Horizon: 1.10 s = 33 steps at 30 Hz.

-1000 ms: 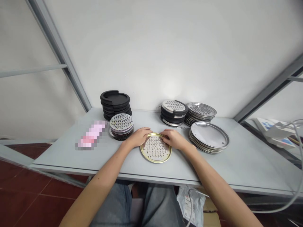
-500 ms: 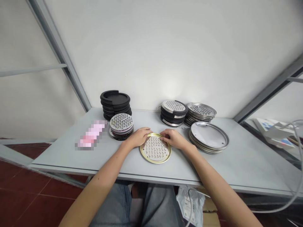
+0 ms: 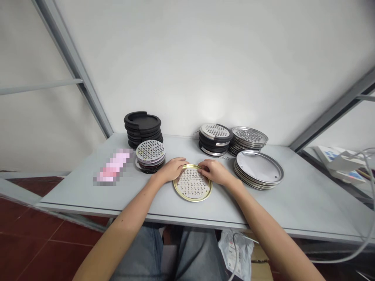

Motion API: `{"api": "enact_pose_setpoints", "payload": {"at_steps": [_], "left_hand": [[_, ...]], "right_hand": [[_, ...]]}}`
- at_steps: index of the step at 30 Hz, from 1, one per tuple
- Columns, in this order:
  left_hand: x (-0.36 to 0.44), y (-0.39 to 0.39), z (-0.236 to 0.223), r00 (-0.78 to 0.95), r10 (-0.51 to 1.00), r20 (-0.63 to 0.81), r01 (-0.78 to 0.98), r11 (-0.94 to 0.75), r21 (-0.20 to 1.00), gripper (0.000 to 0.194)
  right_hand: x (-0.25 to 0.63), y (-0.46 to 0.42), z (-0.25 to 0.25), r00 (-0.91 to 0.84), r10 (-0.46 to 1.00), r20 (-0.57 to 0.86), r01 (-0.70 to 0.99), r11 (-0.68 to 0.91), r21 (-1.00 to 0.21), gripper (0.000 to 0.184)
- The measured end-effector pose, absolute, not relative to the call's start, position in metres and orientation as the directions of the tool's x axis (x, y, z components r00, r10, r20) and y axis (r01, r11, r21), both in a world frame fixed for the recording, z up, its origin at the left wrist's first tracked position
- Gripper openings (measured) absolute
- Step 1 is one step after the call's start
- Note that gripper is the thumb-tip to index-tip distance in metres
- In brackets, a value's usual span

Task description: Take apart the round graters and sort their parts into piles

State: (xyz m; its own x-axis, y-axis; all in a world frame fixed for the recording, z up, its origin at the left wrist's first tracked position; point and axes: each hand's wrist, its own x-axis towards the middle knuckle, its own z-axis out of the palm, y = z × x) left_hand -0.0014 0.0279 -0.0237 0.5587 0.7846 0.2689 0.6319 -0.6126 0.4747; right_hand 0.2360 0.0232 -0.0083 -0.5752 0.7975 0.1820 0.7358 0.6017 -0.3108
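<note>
A round metal grater [image 3: 192,184] with a gold-coloured rim lies flat on the table in front of me, its raised teeth facing up. My left hand [image 3: 175,168] is closed on the upper left of the rim, thumb and fingers resting over the edge. At the upper right, my right hand [image 3: 213,170] has its fingers curled in, with the fingertips on the rim and the edge of the toothed face. What lies under the right fingers is hidden.
Small grater discs [image 3: 150,151] are stacked left of my hands, before a pile of black round holders [image 3: 143,128]. Behind right stand graters in black holders [image 3: 215,134] and rimmed graters [image 3: 249,136]. Plain metal lids [image 3: 259,168] are stacked right. A blurred pink item [image 3: 115,164] lies left.
</note>
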Motion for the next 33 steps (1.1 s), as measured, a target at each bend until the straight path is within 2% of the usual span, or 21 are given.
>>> {"api": "enact_pose_setpoints", "payload": {"at_steps": [4, 16, 33], "left_hand": [[-0.001, 0.028, -0.0237, 0.555, 0.786, 0.271, 0.629, -0.61, 0.482, 0.042], [-0.0003, 0.0277, -0.0229, 0.55, 0.793, 0.261, 0.642, -0.601, 0.476, 0.043], [-0.0004, 0.0295, -0.0247, 0.572, 0.774, 0.272, 0.617, -0.624, 0.48, 0.042]], "right_hand": [[0.2341, 0.0223, -0.0067, -0.572, 0.804, 0.165, 0.757, 0.594, -0.27, 0.019], [0.2324, 0.0221, -0.0067, -0.594, 0.787, 0.167, 0.745, 0.617, -0.254, 0.016], [0.2325, 0.0249, -0.0094, -0.587, 0.793, 0.161, 0.706, 0.6, -0.376, 0.015]]}}
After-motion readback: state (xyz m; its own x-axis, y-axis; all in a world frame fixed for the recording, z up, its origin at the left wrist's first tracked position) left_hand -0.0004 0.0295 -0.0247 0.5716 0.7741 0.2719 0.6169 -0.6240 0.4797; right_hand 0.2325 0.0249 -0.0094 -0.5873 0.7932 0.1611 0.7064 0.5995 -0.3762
